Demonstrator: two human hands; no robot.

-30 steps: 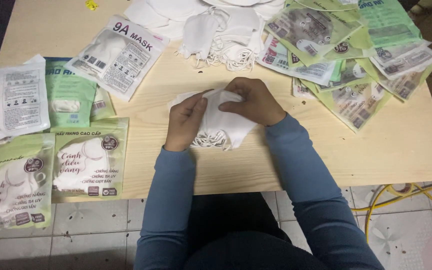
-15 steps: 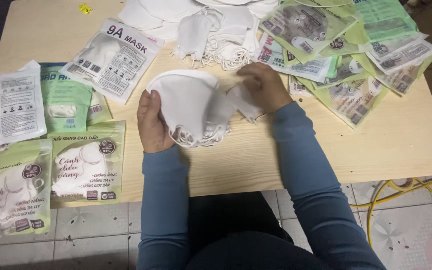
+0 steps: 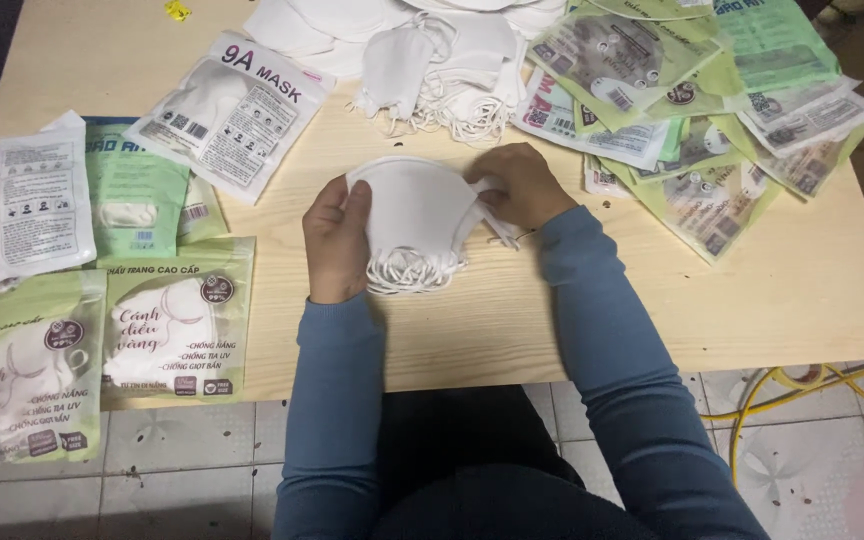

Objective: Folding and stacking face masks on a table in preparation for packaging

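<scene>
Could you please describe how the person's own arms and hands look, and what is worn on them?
Both arms wear long, plain sleeves of blue-grey knitted fabric, close-fitting, with ribbed cuffs ending at the wrists. The left hand and the right hand are bare: no gloves, and no rings, watch or bracelet can be seen. The sleeves carry no markings or prints.

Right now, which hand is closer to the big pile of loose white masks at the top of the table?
Right. The right hand sits just below the mask pile; the left hand is lower and farther left.
</scene>
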